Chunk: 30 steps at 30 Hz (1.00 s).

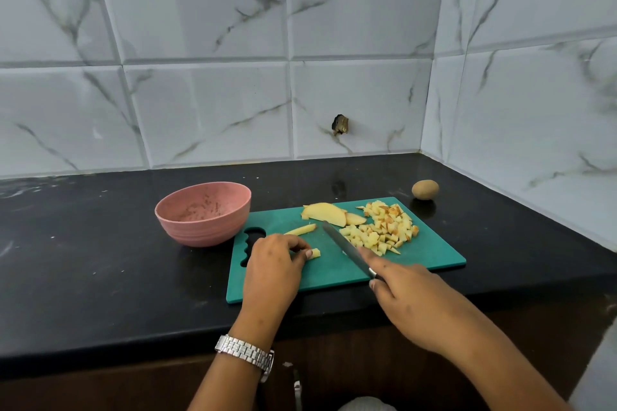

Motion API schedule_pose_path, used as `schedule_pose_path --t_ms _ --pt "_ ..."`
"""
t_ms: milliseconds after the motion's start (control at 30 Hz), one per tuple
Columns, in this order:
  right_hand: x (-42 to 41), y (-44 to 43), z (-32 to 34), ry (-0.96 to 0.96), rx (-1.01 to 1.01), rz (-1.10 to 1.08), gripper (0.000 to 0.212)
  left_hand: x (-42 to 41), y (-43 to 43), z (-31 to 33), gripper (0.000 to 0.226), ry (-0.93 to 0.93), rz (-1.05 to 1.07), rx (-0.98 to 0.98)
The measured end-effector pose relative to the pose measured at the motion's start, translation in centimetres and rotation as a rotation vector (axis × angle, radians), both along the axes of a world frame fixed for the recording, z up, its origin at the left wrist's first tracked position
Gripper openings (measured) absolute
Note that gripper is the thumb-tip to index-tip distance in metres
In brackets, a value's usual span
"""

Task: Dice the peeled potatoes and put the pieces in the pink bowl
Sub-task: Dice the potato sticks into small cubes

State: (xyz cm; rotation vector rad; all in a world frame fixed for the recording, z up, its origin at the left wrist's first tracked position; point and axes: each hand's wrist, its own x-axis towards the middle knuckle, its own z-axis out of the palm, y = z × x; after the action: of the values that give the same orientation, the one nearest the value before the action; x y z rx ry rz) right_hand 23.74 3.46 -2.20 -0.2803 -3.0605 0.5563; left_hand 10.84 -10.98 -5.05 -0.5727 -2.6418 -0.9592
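Potato strip pinched under left fingers, knife beside

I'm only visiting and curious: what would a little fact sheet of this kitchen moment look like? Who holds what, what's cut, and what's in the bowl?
Left hand: pinches a potato strip on the green cutting board
Right hand: grips a knife, blade angled over the board
Diced pile: on the board's right part
Uncut slices: near the board's far edge
Pink bowl: left of the board, no potato pieces visible inside
Whole potato: on the black counter, beyond the board
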Motion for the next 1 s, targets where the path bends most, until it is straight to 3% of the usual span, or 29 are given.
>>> schedule_pose_path --t_ms 367,1000 --pt "0.4 -2.0 -0.8 0.068 0.057 0.046 0.056 -0.6 0.0 -0.9 0.019 0.047 -0.033 -0.003" --pt "-0.2 -3.9 -0.2 -0.105 0.204 -0.003 0.07 0.5 -0.3 -0.2 0.012 0.053 0.005 0.067"
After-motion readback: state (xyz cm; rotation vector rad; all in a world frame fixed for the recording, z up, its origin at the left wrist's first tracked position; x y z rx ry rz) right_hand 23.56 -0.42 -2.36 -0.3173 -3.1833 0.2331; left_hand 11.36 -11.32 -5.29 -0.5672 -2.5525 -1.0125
